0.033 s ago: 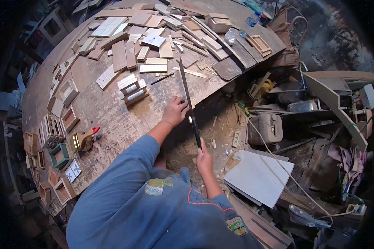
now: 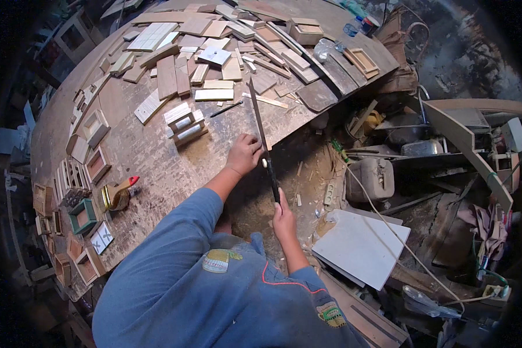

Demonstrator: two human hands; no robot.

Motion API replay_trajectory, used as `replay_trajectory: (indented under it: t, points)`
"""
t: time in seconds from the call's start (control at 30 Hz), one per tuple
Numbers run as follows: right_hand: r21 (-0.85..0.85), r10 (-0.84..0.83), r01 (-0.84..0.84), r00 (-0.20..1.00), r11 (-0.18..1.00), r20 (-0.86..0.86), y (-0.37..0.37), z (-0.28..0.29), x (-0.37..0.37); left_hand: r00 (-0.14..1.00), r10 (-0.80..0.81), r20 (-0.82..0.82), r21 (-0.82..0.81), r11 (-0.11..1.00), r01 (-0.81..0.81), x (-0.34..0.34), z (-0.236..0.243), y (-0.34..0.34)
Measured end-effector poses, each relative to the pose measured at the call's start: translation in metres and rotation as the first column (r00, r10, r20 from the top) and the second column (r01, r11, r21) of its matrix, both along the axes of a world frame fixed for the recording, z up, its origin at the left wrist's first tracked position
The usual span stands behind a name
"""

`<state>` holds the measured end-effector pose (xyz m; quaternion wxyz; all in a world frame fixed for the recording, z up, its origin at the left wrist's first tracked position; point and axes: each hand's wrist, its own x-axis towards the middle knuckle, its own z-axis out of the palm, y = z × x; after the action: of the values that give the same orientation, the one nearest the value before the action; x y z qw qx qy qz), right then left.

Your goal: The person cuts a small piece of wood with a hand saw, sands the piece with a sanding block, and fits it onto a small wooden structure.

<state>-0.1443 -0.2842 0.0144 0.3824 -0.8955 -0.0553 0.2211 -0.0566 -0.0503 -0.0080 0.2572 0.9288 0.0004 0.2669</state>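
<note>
My right hand (image 2: 284, 219) is closed round the black handle of a long, thin handsaw (image 2: 257, 116). Its dark blade points away from me, across the table's edge. A small white knob sits where the blade meets the handle. Close against the left side of the blade, my left hand (image 2: 245, 154) rests at the edge of the worktable (image 2: 151, 151) with its fingers curled together. What those fingers hold is hidden. A pencil-like black stick (image 2: 227, 109) lies beyond that hand, near a small stacked wooden block piece (image 2: 185, 124).
Wooden offcuts and boards (image 2: 168, 75) cover the table's far part. At left are small wooden boxes (image 2: 95, 127), a green frame (image 2: 83, 216) and a red-tipped brush (image 2: 122, 188) on a tin. Right of the table are a plastic canister (image 2: 370, 180), a white board (image 2: 362, 246) and a cable.
My right hand and the saw have shifted slightly forward, away from me. The left hand keeps its place at the table edge.
</note>
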Motion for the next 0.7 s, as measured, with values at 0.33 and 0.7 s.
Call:
replay_trajectory:
  t: [0.33, 0.7]
  points:
    - [0.119, -0.024, -0.001, 0.979, 0.993, 0.204, -0.045, -0.009, -0.06, 0.999, 0.022, -0.047, -0.022, 1.0, -0.023, -0.002, -0.003, 0.001]
    - [0.109, -0.013, -0.015, 0.966, 0.994, 0.258, -0.033, -0.014, -0.035, 0.991, 0.127, -0.049, -0.022, 0.991, -0.128, 0.008, 0.0, 0.001]
